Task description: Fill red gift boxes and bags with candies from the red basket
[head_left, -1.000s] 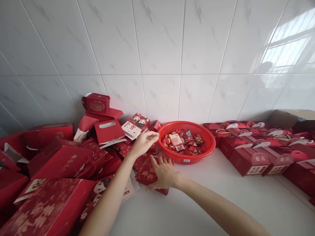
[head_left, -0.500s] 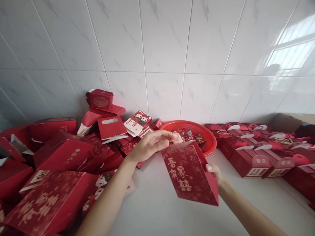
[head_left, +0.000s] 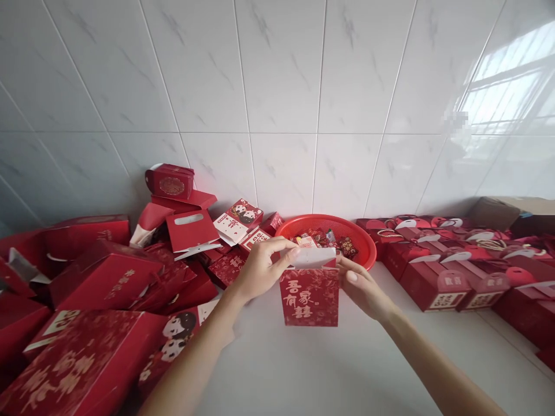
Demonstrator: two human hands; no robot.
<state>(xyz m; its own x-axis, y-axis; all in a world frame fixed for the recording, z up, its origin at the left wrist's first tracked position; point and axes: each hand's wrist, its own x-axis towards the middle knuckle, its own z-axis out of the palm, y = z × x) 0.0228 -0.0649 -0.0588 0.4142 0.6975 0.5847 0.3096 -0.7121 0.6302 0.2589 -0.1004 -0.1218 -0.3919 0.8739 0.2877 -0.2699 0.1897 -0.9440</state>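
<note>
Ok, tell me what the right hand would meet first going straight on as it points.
Most likely the red box: the right hand points leftward at its upper right edge. Beyond that, perhaps the left hand, though depth is unclear.

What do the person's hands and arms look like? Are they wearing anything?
The left hand and right hand are bare, without gloves, and I see no rings. The forearms are bare too: no sleeves, watch or bracelets show.

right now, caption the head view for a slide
Left hand and right hand hold a red box by its top before a red basket of small packets.
</note>
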